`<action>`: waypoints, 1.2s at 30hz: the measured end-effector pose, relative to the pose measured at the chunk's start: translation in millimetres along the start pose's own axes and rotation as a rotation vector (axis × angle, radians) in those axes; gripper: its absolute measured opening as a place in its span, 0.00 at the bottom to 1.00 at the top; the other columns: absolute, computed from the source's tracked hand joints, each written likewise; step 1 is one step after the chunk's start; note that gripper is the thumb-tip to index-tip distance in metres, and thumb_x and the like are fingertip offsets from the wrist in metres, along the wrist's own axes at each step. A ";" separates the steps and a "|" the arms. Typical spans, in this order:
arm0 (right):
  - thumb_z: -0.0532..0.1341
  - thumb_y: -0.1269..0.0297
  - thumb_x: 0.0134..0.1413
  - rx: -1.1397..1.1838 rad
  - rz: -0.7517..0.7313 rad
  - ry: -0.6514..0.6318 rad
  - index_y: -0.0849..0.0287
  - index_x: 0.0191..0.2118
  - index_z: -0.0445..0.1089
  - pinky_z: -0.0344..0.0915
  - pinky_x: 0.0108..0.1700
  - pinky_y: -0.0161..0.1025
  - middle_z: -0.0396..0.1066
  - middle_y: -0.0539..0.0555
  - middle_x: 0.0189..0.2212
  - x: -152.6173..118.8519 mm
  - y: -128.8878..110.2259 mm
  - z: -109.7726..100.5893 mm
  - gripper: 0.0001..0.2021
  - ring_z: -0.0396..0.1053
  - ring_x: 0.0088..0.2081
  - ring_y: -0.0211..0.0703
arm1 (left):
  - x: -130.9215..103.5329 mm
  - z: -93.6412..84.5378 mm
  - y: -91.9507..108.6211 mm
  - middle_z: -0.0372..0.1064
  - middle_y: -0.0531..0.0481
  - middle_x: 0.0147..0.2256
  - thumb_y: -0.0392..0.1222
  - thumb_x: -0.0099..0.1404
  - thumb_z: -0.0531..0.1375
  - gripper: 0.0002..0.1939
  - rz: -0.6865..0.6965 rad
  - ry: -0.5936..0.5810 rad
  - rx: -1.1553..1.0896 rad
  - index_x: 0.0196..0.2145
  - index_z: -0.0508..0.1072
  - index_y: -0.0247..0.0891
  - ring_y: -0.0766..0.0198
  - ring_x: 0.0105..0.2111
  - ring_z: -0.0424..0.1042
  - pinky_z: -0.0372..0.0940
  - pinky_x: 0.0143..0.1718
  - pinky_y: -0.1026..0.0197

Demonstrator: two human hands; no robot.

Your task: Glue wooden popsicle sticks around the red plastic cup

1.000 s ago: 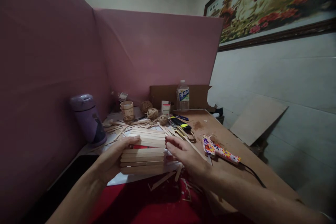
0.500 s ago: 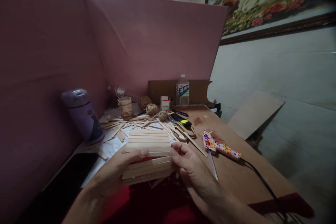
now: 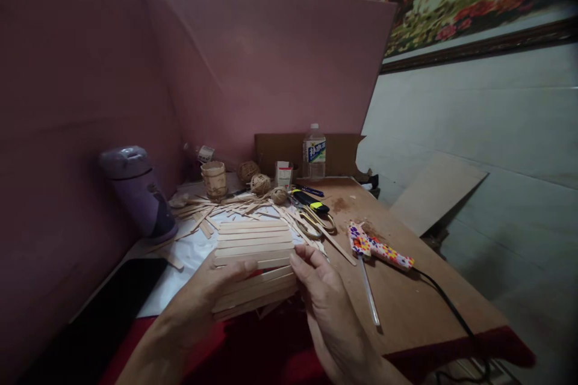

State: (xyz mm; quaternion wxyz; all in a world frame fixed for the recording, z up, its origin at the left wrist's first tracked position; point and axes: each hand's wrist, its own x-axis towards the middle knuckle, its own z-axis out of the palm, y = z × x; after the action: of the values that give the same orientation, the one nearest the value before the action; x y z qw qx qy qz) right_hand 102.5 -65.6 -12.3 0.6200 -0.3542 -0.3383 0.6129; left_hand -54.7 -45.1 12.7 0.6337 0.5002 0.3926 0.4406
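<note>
Between my hands is a small box-like piece built of pale craft sticks (image 3: 253,243), held over the front edge of the table. Its upper face and front face are rows of sticks laid side by side, with a narrow dark red gap between them. My left hand (image 3: 205,289) grips the left end, thumb lying along the front near the gap. My right hand (image 3: 323,286) pinches the right end near the same gap, thumb and forefinger together. The fingers underneath are hidden.
Loose craft sticks (image 3: 235,207) litter the white sheet behind. Beyond stand twine balls (image 3: 261,184), a stick-covered cup (image 3: 214,180) and a plastic bottle (image 3: 314,153). A purple flask (image 3: 142,195) is left; scissors (image 3: 311,225) and a flowered glue gun (image 3: 379,252) with its cord lie right.
My right hand has shifted slightly at the right end of the stick piece, and its wrist has swung inward. The view has tilted a little; both hands keep their hold.
</note>
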 end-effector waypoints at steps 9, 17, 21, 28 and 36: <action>0.65 0.54 0.51 -0.084 -0.117 0.030 0.55 0.42 0.64 0.63 0.54 0.49 0.72 0.56 0.45 2.0 7.8 -1.4 0.16 0.69 0.48 0.49 | 2.4 0.3 -1.4 0.76 0.41 0.42 0.45 0.57 0.63 0.22 0.005 0.004 -0.031 0.49 0.74 0.38 0.54 0.34 0.75 0.69 0.36 0.55; 0.58 0.58 0.60 -0.474 -0.433 0.152 0.52 0.44 0.72 0.68 0.51 0.45 0.74 0.55 0.45 -7.3 21.1 -17.4 0.10 0.71 0.49 0.47 | 2.2 7.6 1.4 0.77 0.40 0.33 0.48 0.52 0.65 0.22 -0.043 0.067 -0.034 0.43 0.78 0.34 0.52 0.29 0.74 0.69 0.29 0.56; 0.59 0.63 0.58 -0.557 -0.576 0.227 0.52 0.40 0.75 0.72 0.45 0.40 0.77 0.53 0.39 -6.9 22.4 -18.4 0.07 0.74 0.43 0.44 | 2.6 8.3 -2.1 0.77 0.40 0.37 0.48 0.53 0.65 0.25 -0.021 0.079 -0.022 0.47 0.75 0.34 0.57 0.27 0.73 0.67 0.27 0.59; 0.60 0.69 0.57 -0.617 -0.726 0.242 0.53 0.38 0.76 0.73 0.42 0.34 0.78 0.51 0.35 -3.5 23.1 -20.3 0.07 0.76 0.38 0.40 | 2.2 7.8 -0.5 0.77 0.41 0.37 0.50 0.55 0.64 0.26 -0.038 0.047 0.040 0.50 0.74 0.34 0.59 0.27 0.72 0.67 0.26 0.62; 0.60 0.72 0.55 -0.651 -0.792 0.242 0.55 0.38 0.76 0.74 0.41 0.36 0.78 0.52 0.36 -2.9 22.2 -17.7 0.09 0.76 0.38 0.41 | 4.3 7.7 -1.8 0.76 0.43 0.44 0.48 0.54 0.65 0.25 -0.024 0.092 0.001 0.49 0.75 0.38 0.56 0.36 0.74 0.69 0.37 0.59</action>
State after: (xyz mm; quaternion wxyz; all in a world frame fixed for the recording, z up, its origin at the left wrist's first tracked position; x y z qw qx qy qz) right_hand 106.0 -69.0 -40.5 0.6968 -0.4418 -0.5449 0.1497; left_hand -45.9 -43.4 12.1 0.6200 0.4750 0.4277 0.4551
